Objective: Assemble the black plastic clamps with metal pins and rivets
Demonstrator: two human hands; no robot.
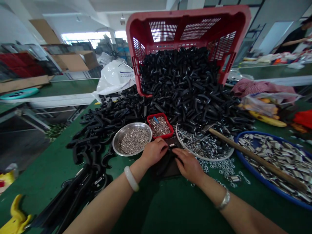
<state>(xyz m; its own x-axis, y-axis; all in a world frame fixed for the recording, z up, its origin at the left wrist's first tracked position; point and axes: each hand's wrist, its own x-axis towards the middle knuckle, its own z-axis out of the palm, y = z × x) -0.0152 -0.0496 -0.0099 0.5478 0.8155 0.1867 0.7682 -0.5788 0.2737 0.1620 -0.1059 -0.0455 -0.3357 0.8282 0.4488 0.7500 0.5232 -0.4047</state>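
Note:
Both hands meet over a dark flat pad (174,172) on the green table. My left hand (154,152), a white bangle at its wrist, pinches a black plastic handle (162,166) near its far end. From the right, my right hand (189,165), with a silver bracelet, closes its fingers on the same end. A small metal spring (172,145) shows between the fingertips; how it sits in the handle is partly hidden. Just beyond are a metal bowl (117,150) of small metal pins and a red tray (172,132) of pins with a blue-handled tool (156,120).
A tipped red crate (187,14) spills black plastic parts (180,78) across the table. At right are a white-rimmed tray (214,159) of metal parts, a hammer (253,156) and a blue basin (258,182) of metal pieces. A yellow tool (14,221) lies front left.

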